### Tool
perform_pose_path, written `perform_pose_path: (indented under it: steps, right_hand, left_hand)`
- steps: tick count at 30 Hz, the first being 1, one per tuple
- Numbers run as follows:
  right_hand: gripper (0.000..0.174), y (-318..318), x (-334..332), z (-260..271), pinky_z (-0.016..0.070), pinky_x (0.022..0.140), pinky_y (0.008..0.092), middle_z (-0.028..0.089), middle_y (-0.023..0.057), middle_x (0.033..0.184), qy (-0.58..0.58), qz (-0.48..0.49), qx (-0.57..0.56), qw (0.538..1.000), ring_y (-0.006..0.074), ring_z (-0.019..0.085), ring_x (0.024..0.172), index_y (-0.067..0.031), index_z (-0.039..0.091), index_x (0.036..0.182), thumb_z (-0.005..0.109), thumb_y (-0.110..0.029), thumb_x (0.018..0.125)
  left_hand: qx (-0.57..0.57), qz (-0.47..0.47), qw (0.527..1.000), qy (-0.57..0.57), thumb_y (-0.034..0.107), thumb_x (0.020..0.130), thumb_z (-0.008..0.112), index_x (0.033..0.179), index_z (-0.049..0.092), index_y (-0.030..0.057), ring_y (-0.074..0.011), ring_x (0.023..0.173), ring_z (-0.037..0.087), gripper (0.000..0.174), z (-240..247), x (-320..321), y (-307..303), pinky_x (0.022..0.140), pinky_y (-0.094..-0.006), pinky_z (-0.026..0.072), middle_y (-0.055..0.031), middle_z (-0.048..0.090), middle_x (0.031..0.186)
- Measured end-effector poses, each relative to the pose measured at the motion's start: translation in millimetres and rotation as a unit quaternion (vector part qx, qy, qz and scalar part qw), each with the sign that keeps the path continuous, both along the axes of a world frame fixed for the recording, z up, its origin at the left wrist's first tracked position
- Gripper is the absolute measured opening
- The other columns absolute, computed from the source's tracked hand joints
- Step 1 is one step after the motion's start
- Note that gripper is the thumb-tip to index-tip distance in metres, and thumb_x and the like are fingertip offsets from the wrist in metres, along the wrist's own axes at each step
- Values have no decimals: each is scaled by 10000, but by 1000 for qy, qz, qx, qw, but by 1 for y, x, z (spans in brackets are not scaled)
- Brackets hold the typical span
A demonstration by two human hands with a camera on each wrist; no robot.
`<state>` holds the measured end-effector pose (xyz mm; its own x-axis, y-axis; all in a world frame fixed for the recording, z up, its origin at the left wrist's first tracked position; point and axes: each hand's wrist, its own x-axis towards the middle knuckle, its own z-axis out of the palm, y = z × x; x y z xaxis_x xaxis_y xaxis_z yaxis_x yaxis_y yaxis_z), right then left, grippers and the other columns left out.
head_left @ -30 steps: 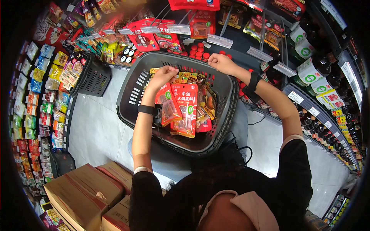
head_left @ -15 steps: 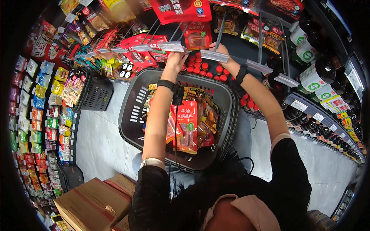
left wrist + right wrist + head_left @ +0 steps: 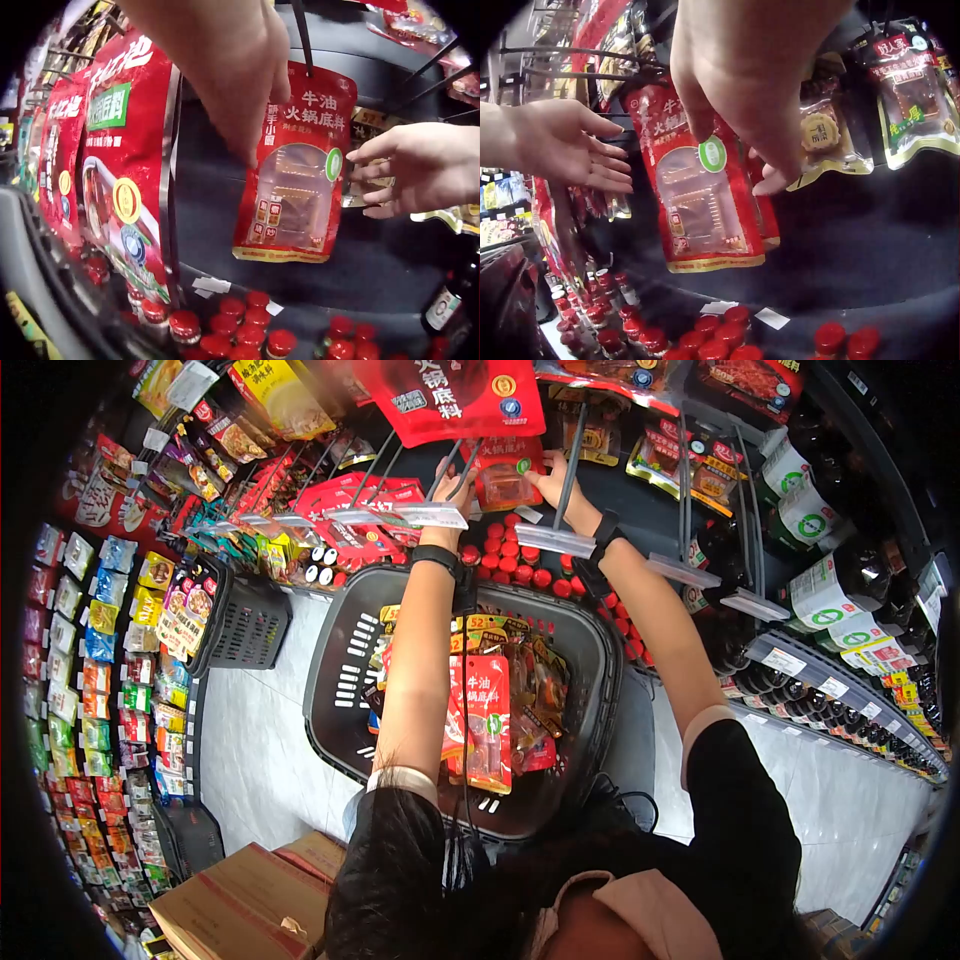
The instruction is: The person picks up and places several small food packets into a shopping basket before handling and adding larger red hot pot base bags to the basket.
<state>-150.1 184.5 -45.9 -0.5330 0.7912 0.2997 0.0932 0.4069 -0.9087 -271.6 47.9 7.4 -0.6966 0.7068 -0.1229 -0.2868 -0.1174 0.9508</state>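
A red hotpot-base packet [image 3: 503,475] with a clear window hangs from a shelf hook. My left hand [image 3: 455,485] is at its left side. In the right wrist view, that left hand [image 3: 570,142] shows straight fingers and an open palm facing the packet. The right hand [image 3: 560,485] is at the opposite edge. Seen from the left wrist, the right hand [image 3: 420,165] has extended, spread fingers close to the packet's green label. Its thumb overlaps the packet front [image 3: 697,202] in the right wrist view, where a second red packet shows behind.
Below stands a dark shopping basket [image 3: 345,720] with red and gold packets inside. Red-capped bottles [image 3: 712,334] line the shelf under the hook. Price-tag rails [image 3: 555,540] jut out near both forearms. Larger red bags [image 3: 124,150] hang to the left; cardboard boxes [image 3: 240,900] sit at lower left.
Both hands have moved from above the basket up and forward to the shelf, one to each side of the hanging packet. The basket appears lower in view.
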Motion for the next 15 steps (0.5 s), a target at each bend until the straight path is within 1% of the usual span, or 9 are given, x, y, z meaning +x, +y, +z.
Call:
perform_pose_path:
  steps: [3, 4, 5, 7, 10, 12, 13, 14, 15]
  right_hand:
    - [532, 1, -9, 0, 457, 751, 315, 569, 166, 949, 101, 28, -49, 993, 227, 563, 886, 43, 416, 1081, 710, -139, 677]
    - [540, -9, 1, 19, 470, 707, 304, 577, 151, 943, 76, 51, -76, 993, 200, 573, 847, 49, 393, 1097, 705, -70, 673]
    - [541, -10, 3, 22, 464, 731, 298, 577, 152, 958, 83, 81, -109, 987, 199, 570, 867, 57, 390, 1110, 698, -77, 685]
    - [545, -8, 0, 14, 452, 780, 285, 577, 154, 987, 97, 142, -174, 970, 197, 564, 909, 72, 385, 1135, 685, -92, 711]
    - [445, 18, -20, -26, 463, 747, 269, 596, 113, 952, 80, 118, -128, 981, 157, 575, 861, 53, 463, 1058, 699, -103, 715]
    - [389, 20, -18, -32, 468, 738, 268, 602, 101, 947, 66, 142, -144, 977, 147, 579, 852, 38, 499, 1027, 696, -110, 725]
    - [362, 10, -7, -15, 473, 730, 268, 606, 94, 943, 72, 175, -171, 967, 142, 584, 844, 29, 515, 1017, 691, -111, 733]
    - [335, 0, 4, 1, 477, 723, 268, 611, 86, 938, 78, 207, -198, 955, 137, 588, 835, 20, 531, 1007, 686, -112, 741]
    - [309, -4, 9, 7, 482, 715, 267, 616, 79, 934, 85, 239, -224, 941, 132, 593, 826, 11, 547, 998, 680, -113, 748]
  left_hand:
    - [7, -6, 1000, 22, 36, 720, 586, 1333, 212, 123, -200, 1185, 322, 723, -10, -25, 14, 927, -389, 293, -36, 260, 1363]
    - [20, -11, 1000, 16, 36, 694, 569, 1336, 208, 121, -194, 1168, 335, 741, -8, -21, 12, 906, -382, 301, -38, 303, 1339]
    - [-4, -46, 997, 61, 48, 673, 570, 1329, 222, 126, -178, 1133, 379, 747, -5, -19, 12, 896, -338, 312, -44, 384, 1268]
    - [74, -115, 985, 102, 49, 672, 559, 1270, 321, 112, -153, 1064, 439, 647, -13, -18, 13, 871, -285, 325, -39, 479, 1163]
    - [-79, -33, 987, 139, 77, 713, 589, 1175, 419, 84, -128, 989, 491, 492, -17, -15, 19, 847, -255, 347, -33, 541, 1073]
    - [7, -72, 990, 120, 138, 711, 645, 1118, 432, 59, -146, 911, 519, 467, -8, 7, 13, 796, -274, 386, -65, 552, 995]
    - [49, -92, 988, 111, 168, 710, 673, 1090, 438, 46, -155, 872, 533, 464, -7, 12, 11, 770, -284, 406, -81, 558, 955]
    - [77, -90, 987, 112, 245, 722, 697, 992, 480, 68, -149, 823, 547, 389, -25, 0, 20, 724, -278, 424, -62, 577, 871]
    - [64, -82, 989, 102, 246, 729, 692, 978, 492, 70, -146, 807, 550, 365, -23, 1, 17, 715, -277, 427, -60, 577, 860]
